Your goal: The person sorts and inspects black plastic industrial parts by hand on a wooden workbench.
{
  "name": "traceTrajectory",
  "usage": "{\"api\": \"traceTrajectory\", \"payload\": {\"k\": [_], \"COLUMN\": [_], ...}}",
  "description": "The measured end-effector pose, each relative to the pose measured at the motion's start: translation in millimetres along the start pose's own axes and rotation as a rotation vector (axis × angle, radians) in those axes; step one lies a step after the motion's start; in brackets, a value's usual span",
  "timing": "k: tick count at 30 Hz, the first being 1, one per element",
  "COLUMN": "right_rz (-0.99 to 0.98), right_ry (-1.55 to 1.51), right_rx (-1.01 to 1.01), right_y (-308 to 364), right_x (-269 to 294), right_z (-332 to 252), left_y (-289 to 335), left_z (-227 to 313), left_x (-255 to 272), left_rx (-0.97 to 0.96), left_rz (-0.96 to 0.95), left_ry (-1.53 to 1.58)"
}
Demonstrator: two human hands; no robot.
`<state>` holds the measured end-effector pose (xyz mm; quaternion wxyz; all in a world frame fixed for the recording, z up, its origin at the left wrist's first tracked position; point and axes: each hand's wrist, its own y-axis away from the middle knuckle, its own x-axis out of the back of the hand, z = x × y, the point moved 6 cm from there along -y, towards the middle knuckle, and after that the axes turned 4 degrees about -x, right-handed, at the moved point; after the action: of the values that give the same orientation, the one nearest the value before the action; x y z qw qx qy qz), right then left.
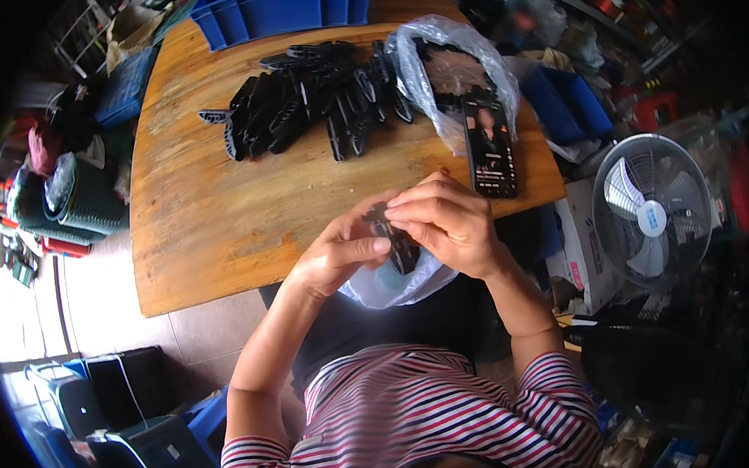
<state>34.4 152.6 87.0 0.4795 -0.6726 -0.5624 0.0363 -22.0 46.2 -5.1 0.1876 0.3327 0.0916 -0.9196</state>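
At the table's near edge, my left hand (341, 253) grips a black plastic part (402, 254), its thumb lying along one side. My right hand (449, 225) meets the part's far end with thumb and fingers pinched together; whether a small piece sits in that pinch is hidden. Below the part, a whitish plastic bag (395, 289) hangs over my lap. Farther off lies a heap of similar long black parts (289, 106) on the wooden table (192, 202).
A blue crate (284, 12) stands at the table's far edge. On the right, a phone (489, 150) leans against a clear plastic bag (439, 33) holding dark pieces. A fan (650, 217) stands beyond the table's right side, and dark bins (148, 454) sit at lower left.
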Motion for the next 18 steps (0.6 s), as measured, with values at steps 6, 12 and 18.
{"api": "traceTrajectory", "payload": {"k": [6,12,18], "right_rz": [0.017,0.035,-0.044], "right_ry": [0.134,0.209,0.357], "right_rx": [-0.005,0.023,0.153], "right_y": [18,25,28], "right_x": [-5,-2,-3], "right_z": [0,0,-8], "left_y": [-2,-3,1], "left_z": [6,4,9], "left_x": [1,0,-8], "left_rx": [-0.041,-0.09,-0.157], "left_rz": [0.171,0.197,0.249], "left_ry": [-0.12,-0.217,-0.187]}}
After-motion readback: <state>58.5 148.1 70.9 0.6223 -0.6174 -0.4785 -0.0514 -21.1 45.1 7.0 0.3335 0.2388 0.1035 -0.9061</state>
